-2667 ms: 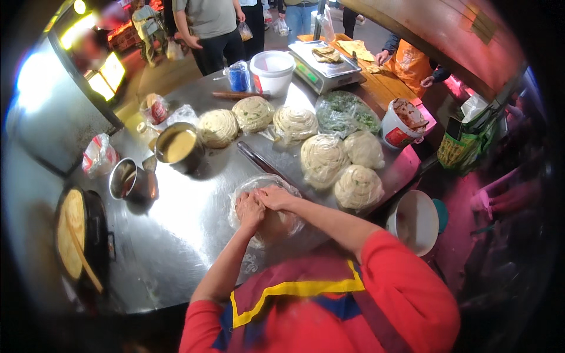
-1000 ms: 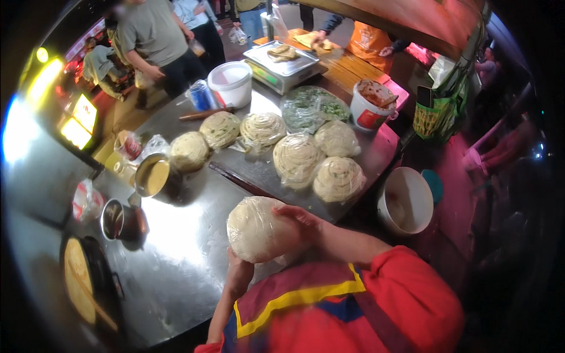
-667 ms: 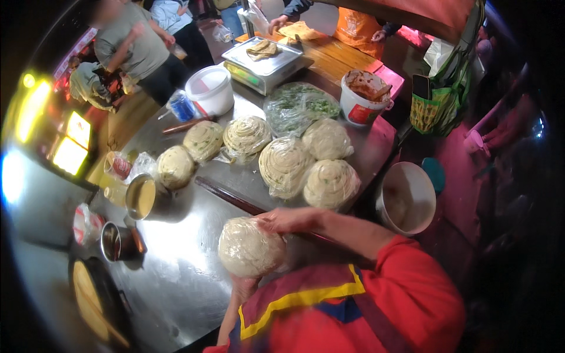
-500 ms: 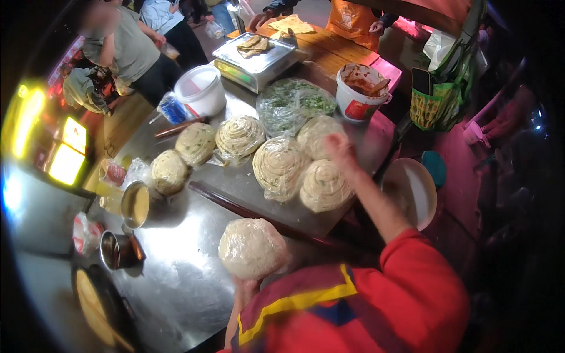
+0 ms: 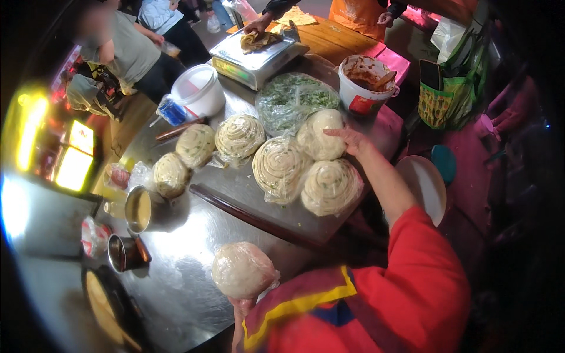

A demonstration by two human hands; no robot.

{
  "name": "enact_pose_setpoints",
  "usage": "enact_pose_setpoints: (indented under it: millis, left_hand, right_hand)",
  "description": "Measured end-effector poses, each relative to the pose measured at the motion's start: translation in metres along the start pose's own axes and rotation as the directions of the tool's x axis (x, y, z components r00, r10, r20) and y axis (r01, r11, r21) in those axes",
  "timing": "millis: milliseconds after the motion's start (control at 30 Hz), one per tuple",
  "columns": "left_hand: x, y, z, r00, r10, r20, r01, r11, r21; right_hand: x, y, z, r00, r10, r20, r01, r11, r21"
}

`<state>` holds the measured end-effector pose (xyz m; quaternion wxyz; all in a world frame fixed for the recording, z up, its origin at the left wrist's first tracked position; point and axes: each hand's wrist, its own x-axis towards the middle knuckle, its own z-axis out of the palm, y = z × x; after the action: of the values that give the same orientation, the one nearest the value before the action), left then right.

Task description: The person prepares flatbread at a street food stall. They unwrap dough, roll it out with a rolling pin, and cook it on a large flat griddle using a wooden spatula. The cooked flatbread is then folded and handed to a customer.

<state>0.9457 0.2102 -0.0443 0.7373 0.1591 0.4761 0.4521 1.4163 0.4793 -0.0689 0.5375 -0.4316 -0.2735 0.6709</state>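
Observation:
A plastic-wrapped dough ball (image 5: 242,272) is held up near the front of the steel counter by my left hand (image 5: 243,305), whose fingers are mostly hidden beneath it. My right hand (image 5: 352,141) reaches forward with fingers stretched out, touching the edge of a smooth, film-covered dough round (image 5: 321,135). Beside that round sit two coiled dough rounds with green flecks, a left one (image 5: 279,167) and a nearer one (image 5: 331,188). More wrapped coils stand further left: one coiled round (image 5: 239,136), a second (image 5: 195,145) and a third (image 5: 170,175).
A dark rolling pin (image 5: 253,217) lies across the counter. Behind are a bag of chopped greens (image 5: 294,100), a sauce bucket (image 5: 366,88), a white tub (image 5: 200,91) and a scale (image 5: 253,62), where another person's hand (image 5: 257,26) holds flatbread. Metal pots (image 5: 141,209) stand left.
My right hand's fingers have spread out over the far dough round. The dough ball in my left hand has shifted slightly down and left. Another person's hand has reached the flatbread on the scale.

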Motion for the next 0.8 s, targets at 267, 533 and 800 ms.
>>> enact_pose_setpoints:
  millis: [267,533,800]
  left_hand:
    - [0.006,0.011,0.012,0.998,0.005,0.055,-0.008,0.999,0.049]
    - [0.024,0.021,0.039,0.985,-0.006,0.174,-0.01,0.996,0.092]
    - [0.05,0.033,0.08,0.947,0.01,0.321,-0.083,0.973,0.215]
  right_hand:
    - [0.036,0.048,-0.114,0.991,-0.106,-0.084,0.127,0.942,0.312]
    - [-0.054,-0.005,-0.136,0.976,-0.068,-0.207,0.107,0.977,0.183]
    - [-0.128,0.066,0.004,0.914,0.047,0.404,-0.188,0.93,0.317]
